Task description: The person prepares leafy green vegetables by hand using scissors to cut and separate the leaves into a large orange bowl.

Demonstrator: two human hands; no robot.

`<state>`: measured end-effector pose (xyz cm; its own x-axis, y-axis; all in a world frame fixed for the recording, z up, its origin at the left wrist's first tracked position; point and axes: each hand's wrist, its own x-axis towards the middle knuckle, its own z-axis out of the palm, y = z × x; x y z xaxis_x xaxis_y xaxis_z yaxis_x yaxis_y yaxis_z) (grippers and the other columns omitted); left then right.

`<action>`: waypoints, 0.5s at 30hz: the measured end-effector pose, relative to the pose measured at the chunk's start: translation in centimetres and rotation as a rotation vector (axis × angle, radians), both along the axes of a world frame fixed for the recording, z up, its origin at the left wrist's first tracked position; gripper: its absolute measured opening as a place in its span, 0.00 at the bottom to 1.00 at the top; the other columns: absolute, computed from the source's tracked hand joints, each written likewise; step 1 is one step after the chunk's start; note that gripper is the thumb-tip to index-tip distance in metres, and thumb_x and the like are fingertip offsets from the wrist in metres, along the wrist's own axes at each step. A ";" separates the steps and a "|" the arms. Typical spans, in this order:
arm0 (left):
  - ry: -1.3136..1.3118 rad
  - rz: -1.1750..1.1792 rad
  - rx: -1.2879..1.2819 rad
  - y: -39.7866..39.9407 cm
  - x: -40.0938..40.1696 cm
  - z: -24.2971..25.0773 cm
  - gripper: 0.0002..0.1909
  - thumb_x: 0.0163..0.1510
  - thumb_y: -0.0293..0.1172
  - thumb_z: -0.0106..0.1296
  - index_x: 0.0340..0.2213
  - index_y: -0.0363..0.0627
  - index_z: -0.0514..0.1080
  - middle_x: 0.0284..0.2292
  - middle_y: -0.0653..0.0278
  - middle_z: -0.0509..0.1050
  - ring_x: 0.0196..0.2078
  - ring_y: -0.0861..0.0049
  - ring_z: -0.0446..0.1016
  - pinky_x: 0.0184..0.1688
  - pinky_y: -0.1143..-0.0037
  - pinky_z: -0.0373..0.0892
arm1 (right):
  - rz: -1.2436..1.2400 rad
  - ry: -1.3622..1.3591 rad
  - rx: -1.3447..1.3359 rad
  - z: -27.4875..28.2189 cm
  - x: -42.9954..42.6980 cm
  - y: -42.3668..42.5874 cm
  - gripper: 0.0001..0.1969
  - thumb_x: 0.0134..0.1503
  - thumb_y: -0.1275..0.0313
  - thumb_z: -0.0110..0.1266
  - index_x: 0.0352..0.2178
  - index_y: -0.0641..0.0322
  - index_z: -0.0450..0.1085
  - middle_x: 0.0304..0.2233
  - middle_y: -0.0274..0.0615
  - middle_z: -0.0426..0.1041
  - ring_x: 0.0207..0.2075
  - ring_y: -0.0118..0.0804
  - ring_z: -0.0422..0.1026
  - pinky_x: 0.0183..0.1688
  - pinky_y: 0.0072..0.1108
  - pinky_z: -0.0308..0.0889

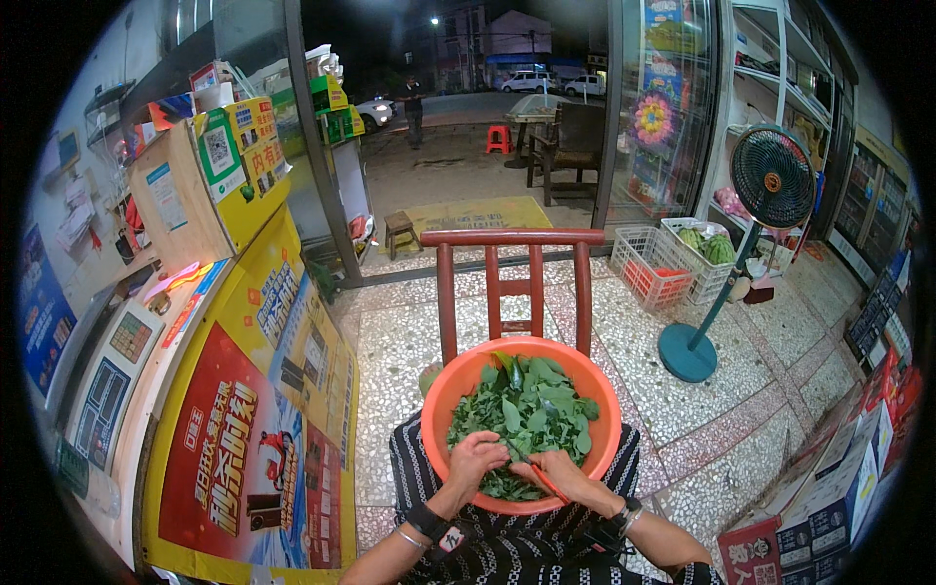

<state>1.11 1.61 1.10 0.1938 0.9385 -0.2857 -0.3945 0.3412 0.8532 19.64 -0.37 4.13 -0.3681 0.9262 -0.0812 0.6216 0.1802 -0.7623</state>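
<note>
An orange plastic basin (604,380) rests on my lap, filled with leafy greens (537,409). A dark green pepper-like piece (516,376) lies on the leaves towards the far side. My right hand (559,472) grips a red-handled cutting tool (545,482) over the near part of the basin. Its dark blade points towards my left hand; knife or scissors, I cannot tell. My left hand (479,457) is over the greens at the blade's tip, fingers curled. Whether a leaf is between those fingers is hidden.
A red wooden chair (512,238) stands just beyond the basin. To the left is a yellow poster-covered counter (292,409). A standing fan (772,179) and white plastic crates (647,256) are at right, cardboard boxes (812,504) nearer. Outside the doorway stands a person (413,110).
</note>
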 end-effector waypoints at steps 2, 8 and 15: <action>0.022 -0.067 0.089 1.0 -0.3 -0.1 0.12 0.49 0.20 0.52 0.37 0.40 0.67 0.28 0.63 0.74 0.29 0.78 0.74 0.31 0.80 0.71 | -0.045 0.079 0.111 -0.2 0.3 0.0 0.18 0.53 0.56 0.53 0.25 0.62 0.74 0.16 0.51 0.69 0.18 0.34 0.70 0.24 0.26 0.64; 0.339 -0.201 0.294 4.7 -3.7 -0.1 0.06 0.53 0.27 0.50 0.34 0.41 0.69 0.24 0.69 0.71 0.25 0.85 0.69 0.27 0.83 0.66 | -0.265 0.276 -0.024 0.7 3.6 0.9 0.21 0.58 0.56 0.47 0.18 0.59 0.66 0.08 0.26 0.59 0.10 0.19 0.57 0.13 0.14 0.52; 0.718 -0.314 0.361 7.6 -3.0 0.0 0.06 0.52 0.23 0.50 0.34 0.38 0.72 0.26 0.69 0.73 0.29 0.86 0.70 0.33 0.84 0.67 | -0.379 0.313 -0.149 0.6 6.8 0.9 0.24 0.58 0.52 0.44 0.17 0.60 0.66 0.10 0.28 0.60 0.12 0.20 0.60 0.16 0.14 0.53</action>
